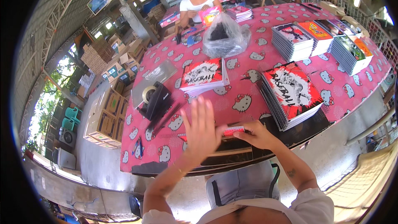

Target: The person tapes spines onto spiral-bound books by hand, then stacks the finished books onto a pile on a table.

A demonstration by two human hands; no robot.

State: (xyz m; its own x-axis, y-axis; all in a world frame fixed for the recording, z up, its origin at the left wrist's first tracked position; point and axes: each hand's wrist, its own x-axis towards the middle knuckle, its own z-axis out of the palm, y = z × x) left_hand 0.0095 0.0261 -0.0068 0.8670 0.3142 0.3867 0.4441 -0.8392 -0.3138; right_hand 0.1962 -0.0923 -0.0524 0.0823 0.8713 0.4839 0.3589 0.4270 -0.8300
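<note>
At the table's near edge my right hand (pixel 258 135) is closed on a red notebook (pixel 234 131), which I see nearly edge-on. My left hand (pixel 202 129) is raised beside it, fingers stretched out and slightly blurred; its palm hides part of the notebook. Just beyond my left hand lies a stack of loose printed sheets with a red, white and black cover (pixel 203 72). To the right of my right hand stands a stack of spiral notebooks (pixel 291 93) with the same cover design. Thin black binding coils (pixel 166 118) lie left of my left hand.
A black tape dispenser (pixel 156 99) stands left on the pink patterned table (pixel 244 101). Beyond are a clear plastic bag (pixel 226 37) with black contents and more notebook stacks (pixel 292 41). Across the table a person (pixel 201 2) handles colourful sheets. Cardboard boxes (pixel 108 112) stand left.
</note>
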